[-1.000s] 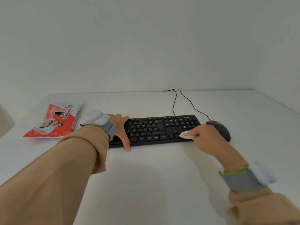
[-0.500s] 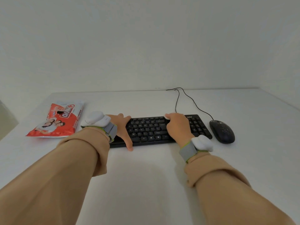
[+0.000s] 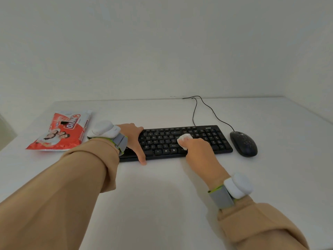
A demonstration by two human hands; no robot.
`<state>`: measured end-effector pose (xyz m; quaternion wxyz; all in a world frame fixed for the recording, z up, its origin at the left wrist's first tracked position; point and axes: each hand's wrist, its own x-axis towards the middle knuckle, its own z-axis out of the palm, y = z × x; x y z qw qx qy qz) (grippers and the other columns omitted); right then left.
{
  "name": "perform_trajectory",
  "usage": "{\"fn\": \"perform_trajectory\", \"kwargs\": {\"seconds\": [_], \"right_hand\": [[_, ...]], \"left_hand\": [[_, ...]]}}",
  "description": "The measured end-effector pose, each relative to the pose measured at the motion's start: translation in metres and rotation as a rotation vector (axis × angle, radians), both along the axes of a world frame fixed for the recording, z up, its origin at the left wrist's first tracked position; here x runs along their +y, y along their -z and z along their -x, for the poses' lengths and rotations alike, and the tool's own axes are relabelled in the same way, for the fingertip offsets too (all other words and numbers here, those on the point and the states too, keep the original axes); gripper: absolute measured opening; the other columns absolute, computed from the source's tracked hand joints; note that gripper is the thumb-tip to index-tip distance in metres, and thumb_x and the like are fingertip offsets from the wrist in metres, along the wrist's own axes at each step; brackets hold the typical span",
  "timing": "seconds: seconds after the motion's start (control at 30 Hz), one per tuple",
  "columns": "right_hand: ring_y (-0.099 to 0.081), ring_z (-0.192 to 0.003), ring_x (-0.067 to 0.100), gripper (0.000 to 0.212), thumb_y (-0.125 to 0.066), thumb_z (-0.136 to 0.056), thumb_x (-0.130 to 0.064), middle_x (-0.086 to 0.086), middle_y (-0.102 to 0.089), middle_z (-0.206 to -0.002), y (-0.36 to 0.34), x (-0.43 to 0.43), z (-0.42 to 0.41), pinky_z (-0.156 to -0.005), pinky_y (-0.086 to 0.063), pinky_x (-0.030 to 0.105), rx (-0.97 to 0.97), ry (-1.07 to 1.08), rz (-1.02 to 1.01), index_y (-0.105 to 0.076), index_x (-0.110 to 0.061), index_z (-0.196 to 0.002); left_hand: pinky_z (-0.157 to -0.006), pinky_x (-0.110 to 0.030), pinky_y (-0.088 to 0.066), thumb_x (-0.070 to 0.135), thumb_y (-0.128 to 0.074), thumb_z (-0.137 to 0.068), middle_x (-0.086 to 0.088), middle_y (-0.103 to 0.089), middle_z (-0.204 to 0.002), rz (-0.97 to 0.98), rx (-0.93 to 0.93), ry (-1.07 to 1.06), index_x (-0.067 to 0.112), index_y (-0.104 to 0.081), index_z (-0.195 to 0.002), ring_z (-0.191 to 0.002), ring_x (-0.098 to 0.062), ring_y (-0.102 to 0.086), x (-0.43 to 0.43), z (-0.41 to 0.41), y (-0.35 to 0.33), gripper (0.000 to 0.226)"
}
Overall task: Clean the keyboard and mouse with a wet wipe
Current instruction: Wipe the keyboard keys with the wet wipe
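The red wipes pack (image 3: 62, 131) at nine o'clock bears large white brand lettering, upside down and not clearly legible. The black keyboard (image 3: 180, 140) shows white key letters, among them U, O, P, K, L and M.

Black keyboard (image 3: 180, 141) flat on table, white crumpled wipe (image 3: 184, 139) on its keys, black mouse (image 3: 243, 143) just right.

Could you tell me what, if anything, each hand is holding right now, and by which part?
The right hand pinches a bunched wet wipe in its fingers. The left hand holds nothing, only steadying the keyboard at its left end.

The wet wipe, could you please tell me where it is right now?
In the head view, the wet wipe is bunched in the right hand, pressed on the keyboard right of centre, left of the mouse.
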<state>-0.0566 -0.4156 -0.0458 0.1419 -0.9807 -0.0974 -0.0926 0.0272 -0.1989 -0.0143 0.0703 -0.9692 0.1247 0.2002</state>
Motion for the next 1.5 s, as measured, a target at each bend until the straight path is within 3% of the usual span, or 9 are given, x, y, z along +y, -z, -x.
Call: {"fn": "perform_trajectory", "kwargs": {"seconds": [0.17,0.3,0.37,0.53,0.8,1.0,1.13,1.3,1.5], "right_hand": [[-0.06,-0.096,0.03,0.044,-0.042,-0.078,0.005,0.011,-0.066,-0.108,-0.006,0.003,0.015,-0.082,-0.049,0.036,0.127,-0.008,0.031,-0.061,-0.011,-0.114],[-0.061,-0.087,0.015,0.028,-0.054,-0.089,-0.02,-0.005,-0.071,-0.098,-0.016,-0.006,-0.005,-0.073,-0.046,0.021,0.162,0.153,-0.507,-0.068,-0.023,-0.113],[-0.056,-0.085,0.014,0.034,-0.048,-0.09,-0.011,0.004,-0.07,-0.109,-0.016,-0.003,-0.024,-0.078,-0.046,0.024,0.011,0.246,-0.61,-0.064,-0.017,-0.119],[-0.053,-0.118,0.029,0.048,-0.04,-0.082,0.005,0.013,-0.061,-0.127,-0.001,0.027,-0.049,-0.099,-0.039,0.033,-0.005,0.214,-0.384,-0.057,-0.007,-0.125],[-0.051,-0.118,0.033,0.039,-0.044,-0.082,0.0,0.015,-0.063,-0.121,0.004,0.078,-0.051,-0.101,-0.039,0.04,0.043,0.022,-0.297,-0.064,-0.005,-0.115],[-0.057,-0.092,0.033,0.026,-0.043,-0.079,0.002,0.014,-0.066,-0.094,0.0,0.101,-0.048,-0.08,-0.046,0.039,0.045,-0.144,-0.184,-0.065,-0.003,-0.093],[-0.057,-0.103,0.033,0.04,-0.043,-0.08,0.003,0.011,-0.067,-0.108,-0.002,0.085,-0.05,-0.089,-0.046,0.04,0.058,-0.251,-0.101,-0.065,-0.012,-0.11],[-0.051,-0.119,0.032,0.046,-0.041,-0.085,0.003,0.015,-0.061,-0.125,-0.004,0.049,-0.066,-0.1,-0.041,0.04,0.094,-0.087,-0.06,-0.06,-0.014,-0.124],[-0.057,-0.102,0.032,0.029,-0.043,-0.082,0.002,0.014,-0.065,-0.105,0.003,0.087,-0.051,-0.082,-0.044,0.034,0.044,0.009,-0.16,-0.064,-0.004,-0.102]], "left_hand": [[-0.092,-0.038,-0.046,0.074,-0.078,-0.037,0.0,-0.044,-0.122,0.028,0.001,-0.011,0.025,-0.029,-0.142,-0.114,-0.025,-0.05,0.003,-0.002,0.004,0.126],[-0.083,-0.034,-0.041,0.072,-0.079,-0.041,0.0,-0.044,-0.123,0.056,-0.005,-0.015,0.024,-0.031,-0.14,-0.112,-0.024,-0.05,0.004,-0.002,0.008,0.119],[-0.086,-0.035,-0.042,0.072,-0.079,-0.041,0.0,-0.044,-0.126,0.058,-0.009,-0.018,0.024,-0.031,-0.14,-0.114,-0.024,-0.05,0.005,-0.002,0.01,0.12],[-0.095,-0.042,-0.045,0.073,-0.078,-0.04,0.0,-0.04,-0.131,0.041,0.005,-0.023,0.026,-0.023,-0.145,-0.119,-0.025,-0.047,0.005,-0.002,0.008,0.128],[-0.092,-0.04,-0.046,0.073,-0.079,-0.038,0.001,-0.043,-0.126,0.043,0.006,-0.024,0.027,-0.028,-0.141,-0.114,-0.024,-0.05,0.004,-0.001,0.009,0.124],[-0.097,-0.041,-0.045,0.066,-0.083,-0.04,0.004,-0.044,-0.123,0.125,0.007,-0.038,0.028,-0.04,-0.131,-0.11,-0.022,-0.052,0.006,0.0,0.01,0.107],[-0.096,-0.037,-0.044,0.068,-0.081,-0.042,0.005,-0.044,-0.126,0.127,-0.02,-0.05,0.023,-0.039,-0.133,-0.112,-0.021,-0.051,0.008,0.003,0.01,0.11],[-0.102,-0.04,-0.042,0.07,-0.08,-0.042,0.003,-0.04,-0.135,0.129,-0.008,-0.062,0.019,-0.028,-0.142,-0.122,-0.022,-0.046,0.011,0.003,0.008,0.124],[-0.095,-0.038,-0.045,0.071,-0.08,-0.04,0.005,-0.045,-0.125,0.124,-0.013,-0.05,0.022,-0.038,-0.131,-0.11,-0.02,-0.051,0.009,0.001,0.011,0.112]]}}
